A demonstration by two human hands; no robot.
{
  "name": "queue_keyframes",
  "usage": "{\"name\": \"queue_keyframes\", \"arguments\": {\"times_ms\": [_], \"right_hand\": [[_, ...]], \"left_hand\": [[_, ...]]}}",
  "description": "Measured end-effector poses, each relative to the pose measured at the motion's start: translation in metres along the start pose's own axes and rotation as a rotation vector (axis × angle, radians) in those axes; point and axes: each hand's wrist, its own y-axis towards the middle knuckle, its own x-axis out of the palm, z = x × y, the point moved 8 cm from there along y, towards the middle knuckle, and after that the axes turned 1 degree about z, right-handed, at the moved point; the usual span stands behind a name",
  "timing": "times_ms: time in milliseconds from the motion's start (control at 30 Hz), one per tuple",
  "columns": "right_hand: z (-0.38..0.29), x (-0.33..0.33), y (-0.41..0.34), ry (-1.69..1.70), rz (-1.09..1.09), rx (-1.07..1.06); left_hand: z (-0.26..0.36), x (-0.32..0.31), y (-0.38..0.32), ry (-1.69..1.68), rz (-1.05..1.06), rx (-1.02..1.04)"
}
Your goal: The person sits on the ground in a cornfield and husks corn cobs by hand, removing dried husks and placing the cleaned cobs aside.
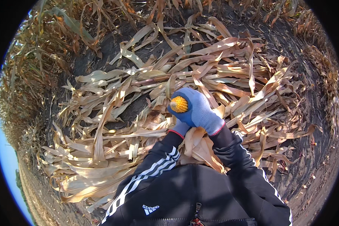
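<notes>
An ear of yellow corn (179, 104) shows its rounded tip inside the curled fingers of my right hand (196, 106), which wears a grey-and-blue coated work glove with a red cuff edge. Under and behind it is my left hand (182, 127), gloved alike; its fingers are hidden, so what they hold cannot be seen. Loose dry husk leaves (199, 144) hang just below both hands, in front of my black jacket. Cut dry corn stalks and leaves (152, 76) lie in a broad heap beneath and around the hands.
Standing dry corn plants (31, 65) rise at the left and along the top. Dark bare soil (130, 108) shows through a gap in the heap, and more soil (308, 175) with scattered debris lies at the right. A small yellow piece (112, 131) rests on the leaves at left.
</notes>
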Motion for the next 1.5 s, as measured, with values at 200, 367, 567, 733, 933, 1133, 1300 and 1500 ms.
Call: {"name": "queue_keyframes", "arguments": {"times_ms": [200, 367, 567, 733, 933, 1133, 1300, 1500], "right_hand": [[0.003, 0.052, -0.008, -0.134, 0.154, -0.072], [0.196, 0.027, 0.009, 1.074, 0.076, 0.605], [0.267, 0.024, 0.052, 1.090, 0.396, 0.966], [0.043, 0.201, 0.143, 1.090, -0.305, 0.492], [-0.105, 0.298, 0.147, 0.206, -0.573, -0.335], [0.186, 0.211, 0.180, -0.332, -0.324, 0.220], [0.333, 0.055, 0.127, -0.968, -0.063, 0.370], [0.351, 0.087, 0.178, -1.071, -0.418, 0.239]], "left_hand": [[-0.028, 0.019, -0.015, -0.043, -0.008, 0.075], [0.003, 0.004, 0.007, 0.014, -0.014, -0.041], [-0.016, -0.161, -0.062, 0.615, 0.434, -0.284], [-0.073, -0.163, -0.086, 0.300, 0.215, -0.458], [-0.094, -0.131, -0.076, 0.372, -0.156, -0.625], [-0.105, -0.144, -0.072, 0.204, -0.077, -0.653], [-0.128, -0.121, -0.058, 0.072, -0.203, -0.760], [-0.133, -0.125, -0.044, 0.002, -0.029, -0.684]]}}
